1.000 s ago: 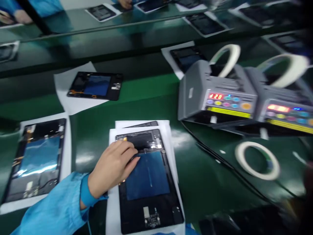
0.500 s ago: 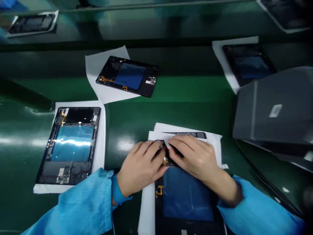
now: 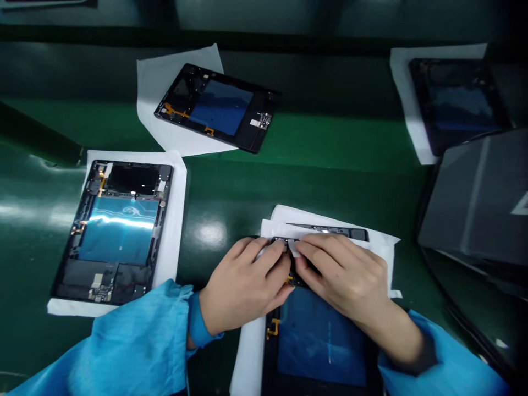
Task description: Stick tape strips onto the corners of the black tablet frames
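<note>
Open tablet housing (image 3: 322, 352), inner side up, lies right in front of me on a white sheet (image 3: 249, 357), top end under my fingers. Blue film (image 3: 322, 330) covers its middle; an orange flex (image 3: 273, 329) sits by its left edge.

Hands close together at that top end, fingertips nearly meeting. Right hand (image 3: 346, 272) has a small white strip (image 3: 294, 248) pinched between thumb and fingertip, low over the housing, probably for fine control. Left hand (image 3: 243, 286) has fingertips down on the top left part, likely steadying it; can't tell if they grip anything, own fingers block the view.

Just past the top end, the edge of a second housing (image 3: 358, 234) shows between sheets, so it's a stack; the paper presumably keeps faces from rubbing.

To my left, another open unit (image 3: 117, 236) lies flat on its own paper. Further out, an angled one (image 3: 223, 104) overhangs its paper onto the green table (image 3: 223, 192). Far right, one more (image 3: 457, 104), partly behind a grey machine (image 3: 474, 192). All flat, inner side up, I'd guess so the parts remain reachable.
</note>
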A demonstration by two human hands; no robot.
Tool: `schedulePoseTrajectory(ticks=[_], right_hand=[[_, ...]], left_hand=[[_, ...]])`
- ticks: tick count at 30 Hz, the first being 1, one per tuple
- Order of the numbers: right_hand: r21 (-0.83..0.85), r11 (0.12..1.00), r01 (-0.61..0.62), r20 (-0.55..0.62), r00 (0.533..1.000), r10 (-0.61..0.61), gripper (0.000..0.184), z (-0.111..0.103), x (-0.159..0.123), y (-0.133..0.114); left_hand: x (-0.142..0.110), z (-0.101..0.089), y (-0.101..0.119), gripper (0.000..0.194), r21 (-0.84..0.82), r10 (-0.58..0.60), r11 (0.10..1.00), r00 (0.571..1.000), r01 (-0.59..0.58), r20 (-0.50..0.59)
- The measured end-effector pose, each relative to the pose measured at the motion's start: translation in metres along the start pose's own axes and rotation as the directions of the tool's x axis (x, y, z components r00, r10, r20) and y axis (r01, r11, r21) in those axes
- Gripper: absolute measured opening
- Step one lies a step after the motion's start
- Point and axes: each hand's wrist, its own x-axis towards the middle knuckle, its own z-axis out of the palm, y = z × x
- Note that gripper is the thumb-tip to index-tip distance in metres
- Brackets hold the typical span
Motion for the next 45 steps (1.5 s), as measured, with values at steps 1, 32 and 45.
schedulePoseTrajectory(ticks=[1,32,45], right_hand=[[0.0,1.0,0.0,-0.001,1.0,0.0,0.01,0.0,0.0,-0.001],[-0.045,0.997,0.071,0.178,0.982,-0.062,0.038,-0.014,-0.019,-0.018],[0.182,0.982,0.041,-0.249,0.969,0.005,0.05,-0.059,-0.044,-0.009]], left_hand=[[0.0,0.0,0.0,0.031,-0.004,-0.004,1.0,1.0,0.004,0.0],[0.016,-0.017,-0.01,0.019,-0.069,-0.344,0.933,0.93,0.354,0.127],[0.01,-0.029,0.006,0.033,-0.957,-0.626,0.127,0.77,0.262,0.127]])
